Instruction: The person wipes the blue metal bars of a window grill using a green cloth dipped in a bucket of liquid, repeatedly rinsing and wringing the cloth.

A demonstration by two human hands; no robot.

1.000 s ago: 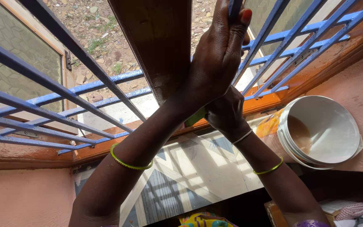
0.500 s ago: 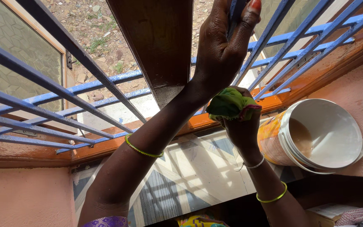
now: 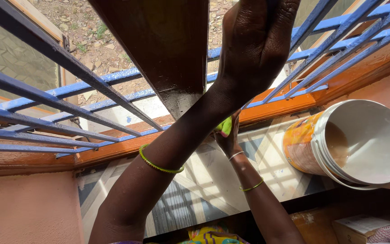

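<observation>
Cloth (image 3: 225,126) bunched in your right hand (image 3: 225,141) mid-frame, left hand (image 3: 253,49) clamped round a blue bar (image 3: 294,38) up top, grille wiping looks underway, bucket (image 3: 362,144) waiting right.

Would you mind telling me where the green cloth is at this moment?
In the head view the green cloth sits just right of centre, held in the right hand behind the left forearm, above the patterned sill and left of the bucket.

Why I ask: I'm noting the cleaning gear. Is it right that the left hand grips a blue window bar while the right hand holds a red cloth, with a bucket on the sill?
Not quite: the cloth is green, not red, as the head view shows. The left hand does grip a blue window bar, the right hand holds the cloth, and the bucket sits on the sill.
</observation>
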